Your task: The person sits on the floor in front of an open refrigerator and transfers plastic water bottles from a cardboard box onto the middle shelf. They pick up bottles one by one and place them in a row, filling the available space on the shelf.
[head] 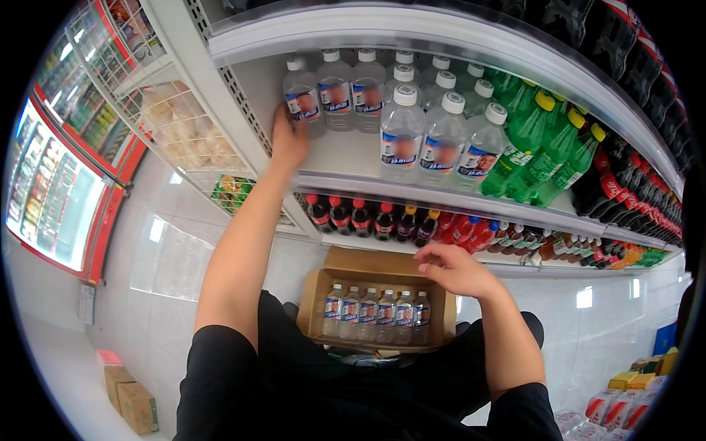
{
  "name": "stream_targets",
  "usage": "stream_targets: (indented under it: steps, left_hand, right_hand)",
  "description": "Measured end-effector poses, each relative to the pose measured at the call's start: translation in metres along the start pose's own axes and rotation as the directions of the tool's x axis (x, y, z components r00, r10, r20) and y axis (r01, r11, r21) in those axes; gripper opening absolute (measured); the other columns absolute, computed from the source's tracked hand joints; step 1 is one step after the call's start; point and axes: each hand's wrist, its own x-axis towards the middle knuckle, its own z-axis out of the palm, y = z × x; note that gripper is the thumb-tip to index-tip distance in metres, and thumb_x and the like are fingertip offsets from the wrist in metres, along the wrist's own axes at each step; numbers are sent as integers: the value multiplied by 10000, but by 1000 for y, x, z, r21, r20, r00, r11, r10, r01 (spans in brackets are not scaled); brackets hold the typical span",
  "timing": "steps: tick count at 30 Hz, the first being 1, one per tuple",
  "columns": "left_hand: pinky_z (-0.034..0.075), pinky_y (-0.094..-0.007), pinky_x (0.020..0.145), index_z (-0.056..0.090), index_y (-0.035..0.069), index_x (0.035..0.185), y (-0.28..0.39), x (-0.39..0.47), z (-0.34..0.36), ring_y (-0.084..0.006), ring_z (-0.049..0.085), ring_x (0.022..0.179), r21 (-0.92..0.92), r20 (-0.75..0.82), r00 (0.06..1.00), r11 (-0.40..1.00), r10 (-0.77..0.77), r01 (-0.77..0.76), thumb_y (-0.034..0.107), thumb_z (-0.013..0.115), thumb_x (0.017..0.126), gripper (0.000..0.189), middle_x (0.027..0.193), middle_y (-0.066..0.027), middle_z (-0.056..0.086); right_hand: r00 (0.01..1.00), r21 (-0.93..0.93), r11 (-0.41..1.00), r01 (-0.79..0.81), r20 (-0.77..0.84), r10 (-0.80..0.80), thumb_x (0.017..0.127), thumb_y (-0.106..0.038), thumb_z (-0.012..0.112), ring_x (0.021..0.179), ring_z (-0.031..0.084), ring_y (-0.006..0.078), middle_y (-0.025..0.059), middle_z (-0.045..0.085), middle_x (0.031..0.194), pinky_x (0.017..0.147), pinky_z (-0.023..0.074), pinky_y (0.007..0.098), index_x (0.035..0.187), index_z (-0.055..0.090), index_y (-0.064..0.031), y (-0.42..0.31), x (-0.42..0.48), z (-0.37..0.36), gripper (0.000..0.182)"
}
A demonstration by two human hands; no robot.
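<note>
At the left end of the upper shelf (342,157), my left hand (289,138) has its fingers around the lower part of a clear plastic bottle (303,102) with a white cap and a blue label. Similar clear bottles (402,138) stand upright to its right, in rows. My right hand (452,267) is above the right back corner of an opened cardboard box (314,297), fingers loosely curled and holding nothing. Several white-capped clear bottles (368,311) are lined up inside the box, which sits low in front of me.
Green soda bottles (529,149) and dark cola bottles (618,193) fill the shelf's right part. Small soda bottles (386,223) stand on the lower shelf. A wire rack (187,132) holds bagged goods at left, near a red-framed cooler (105,231). Wrapped packs (606,408) lie at lower right.
</note>
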Motion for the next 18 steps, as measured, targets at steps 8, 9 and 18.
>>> stream_targets:
  steps: [8, 9, 18]
  left_hand:
    - [475, -375, 1061, 451, -34, 1457, 19, 38, 24, -264, 607, 1245, -296, 35, 979, 934, -200, 202, -71, 553, 857, 610, 1349, -163, 624]
    - [482, -368, 1044, 471, -22, 1445, 24, 40, 26, -257, 614, 1215, -323, 46, 968, 913, -246, 248, -73, 562, 826, 628, 1335, -145, 627]
    - [443, -379, 1050, 552, 36, 1397, 22, 42, 27, -238, 582, 1204, -349, 144, 920, 851, -366, 393, 7, 578, 866, 532, 1263, -111, 636]
  right_hand:
    - [969, -194, 980, -52, 226, 96, 980, -309, 673, 988, 736, 338, 209, 756, 1062, 878, 568, 427, 1284, 644, -13, -16, -10, -2, 425]
    - [962, -226, 973, -51, 251, 108, 982, -324, 667, 999, 731, 353, 217, 750, 1081, 888, 565, 436, 1293, 641, -14, -21, -10, -3, 439]
    - [960, -371, 926, 70, 278, 39, 980, -365, 640, 1154, 655, 445, 266, 692, 1238, 996, 520, 506, 1318, 642, -20, -5, -13, 5, 482]
